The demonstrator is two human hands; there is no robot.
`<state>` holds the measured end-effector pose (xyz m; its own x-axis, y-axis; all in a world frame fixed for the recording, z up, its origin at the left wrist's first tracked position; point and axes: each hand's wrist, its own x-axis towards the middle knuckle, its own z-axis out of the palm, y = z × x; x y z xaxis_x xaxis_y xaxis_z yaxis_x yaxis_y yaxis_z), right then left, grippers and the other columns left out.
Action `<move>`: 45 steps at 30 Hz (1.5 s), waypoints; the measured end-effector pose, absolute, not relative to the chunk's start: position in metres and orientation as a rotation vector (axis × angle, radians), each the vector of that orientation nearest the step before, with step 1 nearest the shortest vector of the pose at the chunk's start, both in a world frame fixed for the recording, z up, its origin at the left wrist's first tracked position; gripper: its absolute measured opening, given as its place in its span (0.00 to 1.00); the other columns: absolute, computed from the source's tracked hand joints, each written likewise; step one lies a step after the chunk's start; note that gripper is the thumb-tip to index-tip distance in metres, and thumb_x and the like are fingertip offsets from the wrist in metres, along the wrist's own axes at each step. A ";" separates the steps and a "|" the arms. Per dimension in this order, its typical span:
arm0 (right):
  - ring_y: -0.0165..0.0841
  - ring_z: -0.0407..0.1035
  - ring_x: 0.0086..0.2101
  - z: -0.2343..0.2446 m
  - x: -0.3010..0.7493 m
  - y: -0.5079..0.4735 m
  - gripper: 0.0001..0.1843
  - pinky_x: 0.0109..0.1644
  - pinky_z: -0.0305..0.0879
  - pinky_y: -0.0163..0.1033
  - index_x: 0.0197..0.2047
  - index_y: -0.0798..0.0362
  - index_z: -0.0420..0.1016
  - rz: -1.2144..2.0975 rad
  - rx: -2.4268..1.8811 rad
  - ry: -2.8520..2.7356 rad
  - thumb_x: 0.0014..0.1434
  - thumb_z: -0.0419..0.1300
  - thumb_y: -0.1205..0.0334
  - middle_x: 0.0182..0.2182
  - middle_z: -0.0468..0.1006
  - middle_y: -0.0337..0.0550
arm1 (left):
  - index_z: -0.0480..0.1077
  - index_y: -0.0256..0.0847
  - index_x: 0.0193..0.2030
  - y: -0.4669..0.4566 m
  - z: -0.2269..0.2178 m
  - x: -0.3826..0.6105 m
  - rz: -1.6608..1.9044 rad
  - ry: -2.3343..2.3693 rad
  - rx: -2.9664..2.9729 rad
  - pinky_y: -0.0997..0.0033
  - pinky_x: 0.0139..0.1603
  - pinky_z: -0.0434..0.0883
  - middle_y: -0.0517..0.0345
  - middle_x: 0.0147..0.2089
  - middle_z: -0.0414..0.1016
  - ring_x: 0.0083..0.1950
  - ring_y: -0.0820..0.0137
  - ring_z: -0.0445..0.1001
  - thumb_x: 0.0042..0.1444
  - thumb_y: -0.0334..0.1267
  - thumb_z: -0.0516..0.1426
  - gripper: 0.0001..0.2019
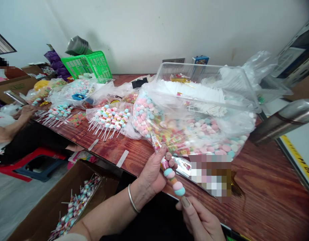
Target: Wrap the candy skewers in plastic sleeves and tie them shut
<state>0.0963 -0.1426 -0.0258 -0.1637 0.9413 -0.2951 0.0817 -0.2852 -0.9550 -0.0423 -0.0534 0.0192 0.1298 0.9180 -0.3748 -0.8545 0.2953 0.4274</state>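
My left hand (153,172), with a bangle on the wrist, is closed around the upper part of a marshmallow skewer (178,188). Pink, blue and white marshmallows alternate with small orange pieces along it. From the top of this grip sticks out a narrow clear printed wrapper (156,142); how far it covers the skewer is hard to see. The fingers of my right hand (198,216) pinch at the skewer's lower end, just below the last blue marshmallow. Beside the hands lies a stack of shiny printed wrappers (182,166), partly blurred out.
A large plastic bag of marshmallows (146,110) and a clear bin of white sticks (194,92) stand behind. Skewers (110,117) lie left. A cardboard box (41,201) below holds wrapped skewers. A steel flask (282,120) stands right. Another person's arm (8,129) is far left.
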 end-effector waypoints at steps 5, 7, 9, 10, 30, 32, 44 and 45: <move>0.28 0.60 0.21 -0.031 0.098 -0.142 0.20 0.26 0.57 0.32 0.32 0.53 0.76 1.321 -1.345 -1.371 0.61 0.54 0.45 0.19 0.64 0.35 | 0.64 0.37 0.32 -0.053 0.017 -0.039 1.298 0.669 0.121 0.81 0.26 0.67 0.67 0.25 0.62 0.23 0.81 0.64 0.52 0.39 0.64 0.13; 0.31 0.67 0.27 -0.033 0.096 -0.143 0.14 0.34 0.62 0.34 0.34 0.52 0.77 1.013 -1.334 -1.493 0.62 0.56 0.52 0.25 0.71 0.39 | 0.63 0.37 0.31 -0.053 0.017 -0.037 1.308 0.694 0.113 0.82 0.23 0.65 0.66 0.25 0.63 0.23 0.80 0.64 0.52 0.39 0.64 0.13; 0.32 0.68 0.29 -0.035 0.094 -0.143 0.09 0.37 0.61 0.35 0.35 0.51 0.77 0.736 -1.325 -1.593 0.62 0.57 0.58 0.27 0.73 0.39 | 0.63 0.37 0.31 -0.054 0.016 -0.036 1.307 0.716 0.100 0.82 0.21 0.63 0.65 0.25 0.63 0.23 0.80 0.64 0.52 0.39 0.64 0.13; 0.31 0.67 0.29 -0.036 0.093 -0.143 0.08 0.37 0.61 0.35 0.36 0.51 0.76 0.624 -1.314 -1.636 0.63 0.57 0.60 0.26 0.72 0.39 | 0.63 0.37 0.31 -0.054 0.015 -0.036 1.302 0.723 0.092 0.82 0.21 0.63 0.65 0.25 0.64 0.23 0.80 0.64 0.51 0.39 0.65 0.13; 0.27 0.58 0.20 -0.044 0.101 -0.132 0.18 0.24 0.52 0.33 0.30 0.53 0.73 1.173 -1.364 -1.488 0.64 0.54 0.50 0.19 0.65 0.35 | 0.67 0.36 0.35 -0.051 0.009 -0.032 1.258 0.701 0.052 0.77 0.27 0.66 0.66 0.24 0.63 0.23 0.79 0.64 0.54 0.41 0.63 0.12; 0.24 0.49 0.18 -0.045 0.101 -0.131 0.24 0.21 0.44 0.32 0.27 0.54 0.71 1.543 -1.336 -1.199 0.60 0.54 0.41 0.16 0.54 0.31 | 0.67 0.36 0.34 -0.051 0.010 -0.032 1.223 0.648 0.044 0.74 0.31 0.68 0.66 0.24 0.62 0.24 0.78 0.64 0.55 0.43 0.61 0.12; 0.17 0.35 0.14 -0.037 0.097 -0.127 0.18 0.24 0.52 0.32 0.24 0.55 0.72 2.158 -0.805 -0.430 0.58 0.62 0.51 0.13 0.45 0.22 | 0.71 0.33 0.39 -0.050 -0.002 -0.037 1.117 0.506 0.097 0.70 0.33 0.69 0.62 0.25 0.66 0.27 0.74 0.68 0.57 0.49 0.58 0.17; 0.17 0.34 0.14 -0.037 0.097 -0.128 0.17 0.23 0.52 0.32 0.25 0.55 0.72 2.170 -0.777 -0.404 0.58 0.62 0.51 0.13 0.45 0.22 | 0.71 0.33 0.40 -0.050 -0.002 -0.037 1.124 0.485 0.106 0.70 0.33 0.69 0.61 0.26 0.67 0.28 0.74 0.68 0.57 0.49 0.58 0.17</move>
